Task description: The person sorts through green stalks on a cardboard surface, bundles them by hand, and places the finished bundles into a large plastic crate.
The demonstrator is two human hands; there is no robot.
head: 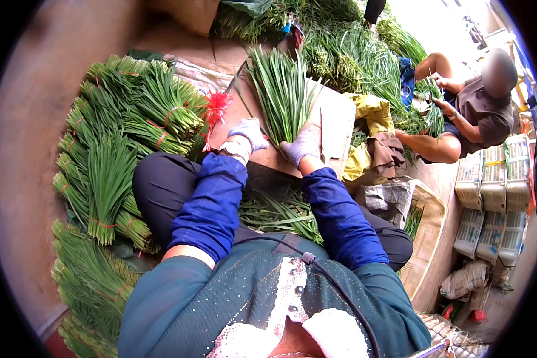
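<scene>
A bunch of garlic chives (279,96) lies on a board (335,112) before me, its leaves fanned away from me. My right hand (303,145), in a light knit glove, is closed around the right side of its stem end. Just left of the stems is my left hand (248,134), gloved too, with a watch at the wrist. A bit of red tie (265,137) shows by its fingertips; its grip is hard to make out. Beyond that hand are a cluster of red ties (216,106) and a knife blade (235,77).
Bunches of chives bound with red ties (161,116) are stacked at my left. Loose chives (353,58) are heaped at the back. To the right sits a person (479,107) handling chives, near yellow sacking (373,114), a plastic crate (429,241) and stacked baskets (494,172).
</scene>
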